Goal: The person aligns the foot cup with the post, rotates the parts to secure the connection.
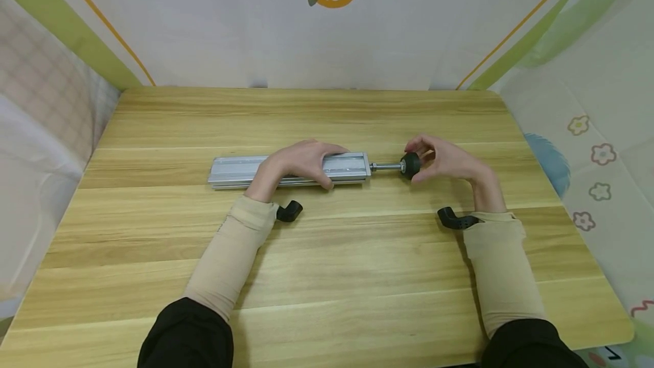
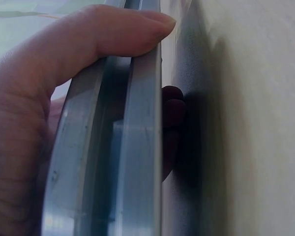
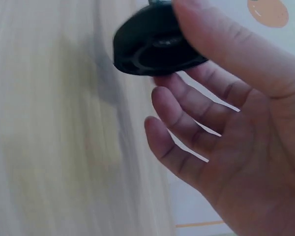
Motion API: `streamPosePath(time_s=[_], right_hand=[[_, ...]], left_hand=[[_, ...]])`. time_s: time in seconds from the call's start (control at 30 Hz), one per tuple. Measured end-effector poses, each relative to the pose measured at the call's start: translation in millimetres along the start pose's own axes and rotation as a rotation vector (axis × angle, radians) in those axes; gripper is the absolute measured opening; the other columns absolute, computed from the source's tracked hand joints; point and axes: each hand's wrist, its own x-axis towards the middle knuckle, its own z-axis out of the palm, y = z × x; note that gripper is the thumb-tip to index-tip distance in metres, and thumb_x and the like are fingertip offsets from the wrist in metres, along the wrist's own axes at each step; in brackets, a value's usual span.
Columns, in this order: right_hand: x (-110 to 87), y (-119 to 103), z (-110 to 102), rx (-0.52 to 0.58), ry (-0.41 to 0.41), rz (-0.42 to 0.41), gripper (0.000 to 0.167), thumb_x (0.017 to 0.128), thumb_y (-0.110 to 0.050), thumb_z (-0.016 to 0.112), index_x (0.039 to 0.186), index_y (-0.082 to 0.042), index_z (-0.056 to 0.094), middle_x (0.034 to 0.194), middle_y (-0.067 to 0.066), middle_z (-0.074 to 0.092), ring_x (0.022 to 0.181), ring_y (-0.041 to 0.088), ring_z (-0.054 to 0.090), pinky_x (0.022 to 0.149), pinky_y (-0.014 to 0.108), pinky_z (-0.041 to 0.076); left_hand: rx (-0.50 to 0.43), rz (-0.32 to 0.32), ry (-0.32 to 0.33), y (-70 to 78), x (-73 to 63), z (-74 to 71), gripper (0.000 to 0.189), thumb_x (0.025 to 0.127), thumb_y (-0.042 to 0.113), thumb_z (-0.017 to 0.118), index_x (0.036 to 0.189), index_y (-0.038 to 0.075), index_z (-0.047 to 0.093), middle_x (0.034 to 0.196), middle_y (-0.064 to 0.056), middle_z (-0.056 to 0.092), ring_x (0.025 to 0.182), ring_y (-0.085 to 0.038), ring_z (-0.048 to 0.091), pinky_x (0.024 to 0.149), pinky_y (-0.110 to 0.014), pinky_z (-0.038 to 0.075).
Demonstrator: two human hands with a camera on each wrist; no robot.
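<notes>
A silver aluminium profile (image 1: pixel 237 172) lies lengthwise left to right in the head view, its slotted side (image 2: pixel 142 147) seen close up in the left wrist view. My left hand (image 1: pixel 301 162) grips it from above near its right part, thumb on the near side; other fingertips show past its far edge. Out of its right end runs a threaded rod (image 1: pixel 386 167) with a nut (image 1: pixel 374 167) by the end plate. The rod carries a round black levelling foot (image 1: pixel 410 165). My right hand (image 1: pixel 449 161) pinches the foot (image 3: pixel 162 49) between thumb and fingers; the lower fingers are loosely bent.
A wooden table (image 1: pixel 357 277) spans the view beneath the hands. Black curved mounts (image 1: pixel 289 211) stick out from both wrist sleeves. A white curtain (image 1: pixel 219 21) with an orange fruit print stands behind the table's far edge, and printed sheets hang at both sides.
</notes>
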Motion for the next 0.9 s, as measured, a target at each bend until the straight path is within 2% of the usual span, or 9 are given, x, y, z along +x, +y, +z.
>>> streamPosePath(time_s=[0.1, 0.2, 0.37, 0.47, 0.63, 0.77, 0.9], right_hand=[[-3.5, 1.5, -2.8, -0.024, -0.002, 0.029, 0.054, 0.09, -0.012, 0.078, 0.139, -0.004, 0.056, 0.127, 0.014, 0.062, 0.114, 0.025, 0.058, 0.093, 0.03, 0.051], [-6.1, 3.3, -5.1, -0.059, -0.026, 0.028, 0.048, 0.099, -0.018, 0.067, 0.144, -0.004, 0.055, 0.132, 0.017, 0.064, 0.122, 0.029, 0.059, 0.097, 0.035, 0.05], [-6.6, 5.7, -5.8, -0.088, -0.05, 0.016, 0.047, 0.105, -0.024, 0.058, 0.148, -0.005, 0.053, 0.144, 0.017, 0.061, 0.13, 0.031, 0.057, 0.103, 0.043, 0.048], [-5.3, 5.8, -5.1, -0.074, -0.034, 0.017, 0.051, 0.1, -0.022, 0.066, 0.148, -0.009, 0.053, 0.143, 0.013, 0.06, 0.124, 0.028, 0.058, 0.101, 0.042, 0.048], [-0.8, 4.0, -1.2, -0.003, -0.045, 0.007, 0.072, 0.081, -0.009, 0.086, 0.143, -0.006, 0.049, 0.14, 0.013, 0.054, 0.119, 0.026, 0.056, 0.101, 0.041, 0.05], [0.8, 1.1, 2.4, 0.003, -0.047, -0.006, 0.07, 0.076, -0.006, 0.089, 0.134, -0.002, 0.05, 0.133, 0.016, 0.054, 0.115, 0.027, 0.056, 0.1, 0.041, 0.051], [0.2, 2.8, 1.5, -0.018, -0.031, -0.022, 0.063, 0.079, -0.008, 0.087, 0.134, -0.003, 0.056, 0.127, 0.015, 0.059, 0.11, 0.023, 0.058, 0.096, 0.035, 0.052]], left_hand=[[-0.005, 0.0, 0.003, 0.2, -0.1, 0.0, 0.092, 0.07, 0.035, 0.082, 0.155, 0.026, 0.048, 0.144, -0.001, 0.06, 0.115, -0.02, 0.057, 0.104, -0.042, 0.046], [-0.008, -0.001, 0.008, 0.3, -0.3, 0.0, 0.091, 0.07, 0.035, 0.082, 0.155, 0.026, 0.048, 0.143, -0.001, 0.061, 0.114, -0.02, 0.057, 0.104, -0.042, 0.046], [0.002, -0.001, 0.007, -0.2, -0.4, 0.3, 0.091, 0.07, 0.035, 0.081, 0.155, 0.025, 0.048, 0.144, -0.001, 0.061, 0.114, -0.02, 0.057, 0.104, -0.042, 0.046], [0.006, -0.004, 0.007, -0.2, -0.8, 0.4, 0.092, 0.071, 0.035, 0.081, 0.155, 0.025, 0.048, 0.146, -0.001, 0.06, 0.116, -0.021, 0.057, 0.105, -0.042, 0.045], [0.005, -0.003, 0.01, -0.3, -1.3, 0.3, 0.092, 0.07, 0.035, 0.081, 0.155, 0.024, 0.048, 0.146, -0.002, 0.06, 0.117, -0.021, 0.057, 0.106, -0.043, 0.045], [0.0, -0.002, 0.009, -0.7, -1.2, 0.6, 0.092, 0.07, 0.035, 0.081, 0.155, 0.025, 0.048, 0.146, -0.001, 0.06, 0.117, -0.021, 0.057, 0.106, -0.043, 0.045], [-0.008, -0.002, 0.005, -0.6, -0.8, 0.4, 0.091, 0.07, 0.034, 0.081, 0.155, 0.025, 0.048, 0.146, -0.001, 0.06, 0.117, -0.02, 0.057, 0.106, -0.043, 0.046]])
